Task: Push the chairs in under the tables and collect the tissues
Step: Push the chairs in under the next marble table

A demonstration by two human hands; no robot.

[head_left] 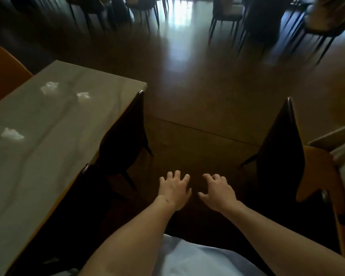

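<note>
A grey marble-look table (pixel 48 156) stands at the left. Three crumpled white tissues lie on it: one at the far side (pixel 49 87), one beside it (pixel 83 96), one nearer me (pixel 12 134). Two dark chairs are tucked against the table's right edge, a far one (pixel 126 134) and a near one (pixel 88 196). Another dark-backed chair with an orange seat (pixel 281 156) stands out in the aisle at the right. My left hand (pixel 174 188) and my right hand (pixel 217 191) hover side by side over the floor, fingers spread, holding nothing.
A wide brown floor aisle (pixel 197 86) runs ahead between the tables. More dark chairs and tables (pixel 225 16) stand at the far end. An orange chair back (pixel 4 72) shows behind the left table. A second table's edge (pixel 335 136) sits at the right.
</note>
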